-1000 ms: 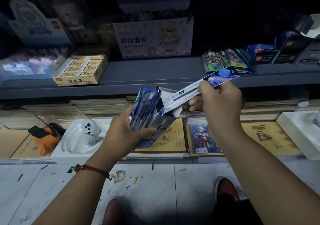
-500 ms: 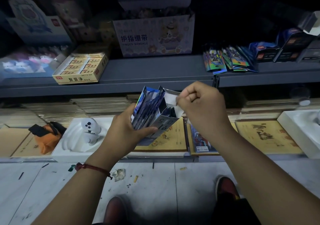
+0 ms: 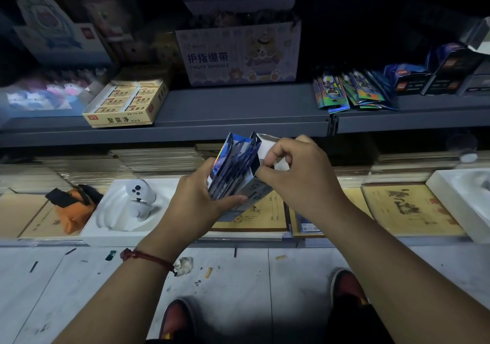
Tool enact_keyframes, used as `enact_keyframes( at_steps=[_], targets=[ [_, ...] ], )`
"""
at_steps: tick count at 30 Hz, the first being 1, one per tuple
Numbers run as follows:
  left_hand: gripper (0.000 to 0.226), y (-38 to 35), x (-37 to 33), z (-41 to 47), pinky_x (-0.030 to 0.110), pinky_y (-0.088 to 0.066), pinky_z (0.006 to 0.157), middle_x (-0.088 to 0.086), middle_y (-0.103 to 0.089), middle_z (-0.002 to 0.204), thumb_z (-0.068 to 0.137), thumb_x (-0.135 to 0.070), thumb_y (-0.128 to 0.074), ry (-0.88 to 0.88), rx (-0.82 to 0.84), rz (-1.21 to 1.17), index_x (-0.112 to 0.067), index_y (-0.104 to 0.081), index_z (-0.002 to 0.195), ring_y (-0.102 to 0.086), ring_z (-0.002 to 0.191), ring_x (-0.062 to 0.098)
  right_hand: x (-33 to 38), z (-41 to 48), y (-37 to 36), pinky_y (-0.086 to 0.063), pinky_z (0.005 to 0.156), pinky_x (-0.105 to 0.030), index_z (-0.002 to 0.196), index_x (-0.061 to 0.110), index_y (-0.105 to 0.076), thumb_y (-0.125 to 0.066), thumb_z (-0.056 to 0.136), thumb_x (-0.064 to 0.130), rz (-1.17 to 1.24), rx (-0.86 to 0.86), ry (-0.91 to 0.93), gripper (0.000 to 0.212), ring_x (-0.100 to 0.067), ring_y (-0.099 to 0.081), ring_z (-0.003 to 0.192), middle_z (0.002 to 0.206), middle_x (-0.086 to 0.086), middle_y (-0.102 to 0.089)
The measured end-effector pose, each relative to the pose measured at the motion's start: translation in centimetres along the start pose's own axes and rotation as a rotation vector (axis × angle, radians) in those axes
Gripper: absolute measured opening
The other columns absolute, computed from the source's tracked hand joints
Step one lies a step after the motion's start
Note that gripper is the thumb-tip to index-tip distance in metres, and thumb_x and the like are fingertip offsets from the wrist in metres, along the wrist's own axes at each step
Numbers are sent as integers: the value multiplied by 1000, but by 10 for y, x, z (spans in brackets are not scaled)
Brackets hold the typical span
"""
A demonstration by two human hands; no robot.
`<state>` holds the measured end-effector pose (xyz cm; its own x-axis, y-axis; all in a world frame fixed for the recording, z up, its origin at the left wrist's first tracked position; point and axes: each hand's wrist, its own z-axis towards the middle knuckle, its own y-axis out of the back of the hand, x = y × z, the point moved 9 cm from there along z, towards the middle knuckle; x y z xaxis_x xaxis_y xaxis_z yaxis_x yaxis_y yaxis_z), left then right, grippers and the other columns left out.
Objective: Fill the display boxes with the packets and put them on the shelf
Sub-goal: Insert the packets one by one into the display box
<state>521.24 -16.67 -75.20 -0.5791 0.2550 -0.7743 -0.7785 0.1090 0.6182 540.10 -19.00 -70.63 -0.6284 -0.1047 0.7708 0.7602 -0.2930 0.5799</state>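
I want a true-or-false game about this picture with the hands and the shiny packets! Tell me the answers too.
1. The left hand holds a small blue-and-grey cardboard display box full of shiny blue packets. True.
2. The right hand waves one packet in the air. False: it pinches the box's white flap.
3. Loose shiny packets lie on the grey metal shelf. True.
4. The yellow cardboard box sits on the floor. False: it stands on the shelf.
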Motion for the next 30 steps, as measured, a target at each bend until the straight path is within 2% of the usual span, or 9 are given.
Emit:
enact_keyframes(
  at_steps=[3,5,8,13,17,21,25,30],
  targets=[
    [56,-1,-4,-1,16,-57,72,-30,-66,97,72,-38,-88,-10,-2,-13,-51,-51,112,-65,92,-7,-1,0,1,-56,68,-39,75,25,-62,-79,76,28,-2,-16,-39,17,-7,-53,82,93,8,-48],
    [55,-2,-5,-2,11,-55,69,-31,-65,96,72,-38,-89,-13,3,-13,-52,-51,109,-64,92,-10,-3,1,1,-58,71,-42,76,26,-60,-80,74,24,-21,16,-64,20,-8,-54,83,96,8,-49],
    [57,-4,-5,-2,10,-54,70,-31,-64,100,73,-40,-88,-20,24,16,-45,-52,117,-66,93,-5,-9,1,-2,-55,71,-36,77,28,-59,-83,73,19,-25,80,-108,27,-8,-54,83,102,3,-51],
    [60,-6,-6,-2,4,-51,67,-33,-59,97,72,-41,-87,-37,40,37,-41,-51,120,-64,93,-5,-24,4,-6,-38,57,-25,88,20,-52,-86,72,17,-88,187,-204,37,-8,-49,79,100,2,-53],
    [63,-7,-4,-1,8,-53,72,-35,-59,97,71,-43,-87,-38,54,47,-41,-51,124,-64,95,-5,-33,4,-9,-38,53,-21,85,24,-44,-87,74,13,-102,254,-243,46,-3,-50,76,95,8,-53],
    [59,-6,-2,-1,11,-54,71,-30,-63,99,72,-41,-87,-19,39,24,-43,-53,120,-65,93,-5,-28,5,-6,-37,49,-18,81,25,-40,-89,75,21,-101,212,-200,50,-2,-49,69,88,7,-54],
    [52,1,2,1,12,-54,69,-33,-66,92,71,-40,-88,12,10,-10,-53,-52,106,-64,89,-10,-15,7,5,-35,54,-27,92,17,-46,-89,74,35,36,74,-105,49,-9,-40,59,73,6,-47],
    [58,-4,8,1,28,-60,77,-26,-67,100,71,-41,-89,31,71,23,-47,-53,116,-66,91,-5,13,6,24,-40,60,-33,98,16,-57,-72,92,23,149,-160,168,18,-13,-39,63,79,-1,-47]
  ],
)
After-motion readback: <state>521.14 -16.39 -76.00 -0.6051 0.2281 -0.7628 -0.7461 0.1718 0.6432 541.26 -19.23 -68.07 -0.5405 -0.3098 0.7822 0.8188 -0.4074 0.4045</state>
